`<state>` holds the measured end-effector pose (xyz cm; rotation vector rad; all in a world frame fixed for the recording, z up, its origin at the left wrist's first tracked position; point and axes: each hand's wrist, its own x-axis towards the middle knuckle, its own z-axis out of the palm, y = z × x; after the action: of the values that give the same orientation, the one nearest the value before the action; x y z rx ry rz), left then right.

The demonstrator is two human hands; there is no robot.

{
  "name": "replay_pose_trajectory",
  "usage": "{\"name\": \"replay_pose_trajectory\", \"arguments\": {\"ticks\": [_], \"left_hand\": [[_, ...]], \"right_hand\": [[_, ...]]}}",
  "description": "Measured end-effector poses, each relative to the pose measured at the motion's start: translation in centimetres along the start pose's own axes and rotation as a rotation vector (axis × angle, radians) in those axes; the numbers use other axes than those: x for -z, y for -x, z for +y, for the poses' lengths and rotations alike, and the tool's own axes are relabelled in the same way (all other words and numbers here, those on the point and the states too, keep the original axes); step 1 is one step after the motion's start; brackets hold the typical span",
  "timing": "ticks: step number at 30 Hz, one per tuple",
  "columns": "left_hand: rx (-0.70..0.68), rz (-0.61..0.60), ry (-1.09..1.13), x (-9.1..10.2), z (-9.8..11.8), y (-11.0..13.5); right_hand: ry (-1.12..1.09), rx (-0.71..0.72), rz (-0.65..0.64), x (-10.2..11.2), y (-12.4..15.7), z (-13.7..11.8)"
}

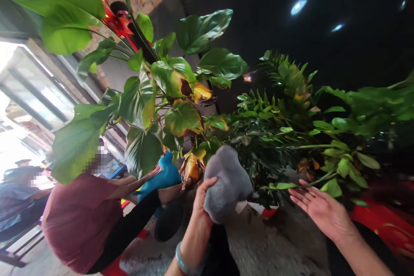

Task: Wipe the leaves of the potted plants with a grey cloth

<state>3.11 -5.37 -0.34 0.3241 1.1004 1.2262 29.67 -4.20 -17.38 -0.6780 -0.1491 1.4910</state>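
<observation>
My left hand (204, 207), with a pale bangle (181, 258) on its wrist, grips a bunched grey cloth (226, 183) in front of the plants. To the right, my right hand (323, 211) is open, palm up, with fingers stretched. Its fingertips are close to a thin green stem (318, 180) with leaves; whether they touch cannot be made out. A large-leaved plant (142, 151) rises above my left hand, and some of its leaves are yellow and brown, such as a withered leaf (190, 170). Low leafy plants (268, 146) spread between and behind my hands.
A person in a maroon shirt (77, 220) sits bent over at left, near a black bucket (170, 222). Another person in blue (19, 198) is farther back. A glossy dark panel (339, 51) stands behind the plants. Red material (384, 224) lies at right.
</observation>
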Motion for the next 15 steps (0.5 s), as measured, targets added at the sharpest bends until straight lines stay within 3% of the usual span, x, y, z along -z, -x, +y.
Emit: {"name": "replay_pose_trajectory", "arguments": {"ticks": [4, 6, 8, 11, 13, 15], "left_hand": [[-0.281, -0.008, 0.178, -4.1, 3.7, 0.4], [-0.342, -0.029, 0.205, -5.4, 3.9, -0.9], [-0.229, -0.011, 0.149, -5.3, 2.5, -2.5], [0.038, 0.076, 0.028, -2.8, -1.1, -3.4], [0.172, 0.084, -0.025, -1.1, -2.7, -2.6], [0.213, 0.062, -0.043, -0.4, -2.7, -1.0]], "right_hand": [[0.023, 0.005, 0.004, -0.3, 0.1, 0.0], [0.019, 0.011, 0.001, -0.5, 0.2, 0.1], [0.007, 0.017, 0.002, -0.6, 0.3, 0.2], [-0.02, 0.009, -0.005, -0.6, 0.4, 0.2], [-0.027, -0.009, -0.014, -0.4, 0.4, 0.1], [-0.022, -0.024, -0.014, -0.2, 0.3, 0.0]]}}
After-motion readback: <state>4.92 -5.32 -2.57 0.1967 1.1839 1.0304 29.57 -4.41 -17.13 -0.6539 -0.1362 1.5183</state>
